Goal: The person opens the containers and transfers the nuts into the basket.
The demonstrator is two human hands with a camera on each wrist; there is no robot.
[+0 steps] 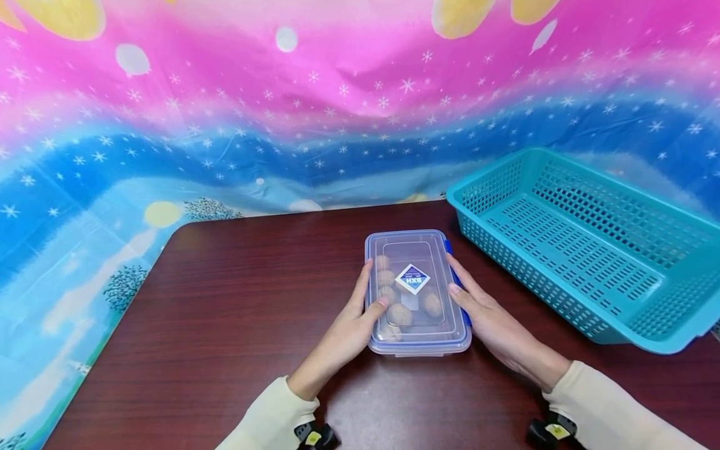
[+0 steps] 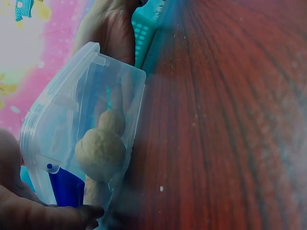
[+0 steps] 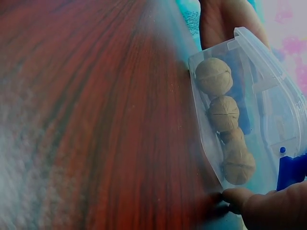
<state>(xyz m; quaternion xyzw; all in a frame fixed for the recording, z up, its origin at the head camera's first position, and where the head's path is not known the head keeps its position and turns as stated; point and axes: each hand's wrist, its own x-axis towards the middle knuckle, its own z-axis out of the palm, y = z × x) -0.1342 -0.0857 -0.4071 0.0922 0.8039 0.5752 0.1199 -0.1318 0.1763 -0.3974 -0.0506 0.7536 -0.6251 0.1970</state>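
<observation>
A clear plastic food container (image 1: pixel 417 250) with a lid, blue side clips and a diamond-shaped label (image 1: pixel 413 279) sits in front of me. Several walnuts (image 3: pixel 214 76) show through its walls, mostly along the left side in the head view. My left hand (image 1: pixel 354 325) grips the container's left side, its thumb over the lid's edge. On the opposite side my right hand (image 1: pixel 495 325) holds it, thumb near the blue clip. In the left wrist view walnuts (image 2: pixel 100 153) lie at the container's bottom. Some fingers are hidden beside or below it.
A turquoise perforated plastic basket (image 1: pixel 545 303) stands at the right of the dark red wooden table (image 1: pixel 236 300). Behind the table hangs a pink and blue patterned cloth (image 1: pixel 315 112).
</observation>
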